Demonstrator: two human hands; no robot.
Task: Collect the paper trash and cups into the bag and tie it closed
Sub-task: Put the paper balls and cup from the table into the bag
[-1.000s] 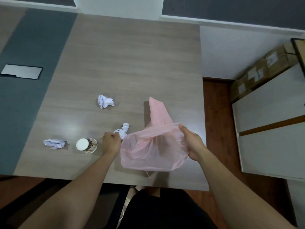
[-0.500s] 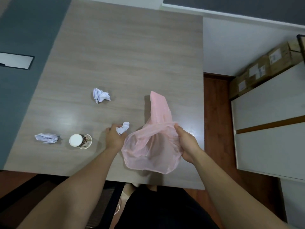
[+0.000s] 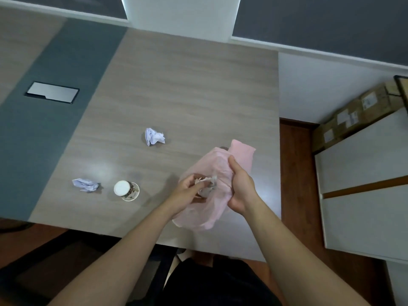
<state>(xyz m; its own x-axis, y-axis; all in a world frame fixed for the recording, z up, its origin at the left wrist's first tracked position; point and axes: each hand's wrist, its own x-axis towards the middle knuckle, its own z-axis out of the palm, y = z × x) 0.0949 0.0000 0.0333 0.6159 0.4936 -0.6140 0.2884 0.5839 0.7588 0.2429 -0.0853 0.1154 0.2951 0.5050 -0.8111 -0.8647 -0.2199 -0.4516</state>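
A thin pink plastic bag (image 3: pixel 213 166) lies on the wooden table (image 3: pixel 187 96) near its right front corner. My right hand (image 3: pixel 239 186) grips the bag's rim and holds the mouth open. My left hand (image 3: pixel 186 191) reaches into the mouth, its fingers pinching a crumpled white paper ball (image 3: pixel 207 186) that shows through the film. Two more paper balls lie on the table: one in the middle (image 3: pixel 154 136), one at the left front (image 3: pixel 85 184). A paper cup (image 3: pixel 126 190) with a white lid stands between that left ball and my left hand.
A metal cable hatch (image 3: pixel 51 95) sits in the table's dark grey strip at the left. White cabinets (image 3: pixel 364 184) and cardboard boxes (image 3: pixel 353 113) stand to the right. A dark chair (image 3: pixel 88 261) is below the table's front edge.
My left hand picked the nearest paper ball off the table and carried it right, into the bag's mouth. My right hand shifted its grip and the bag bunched up.
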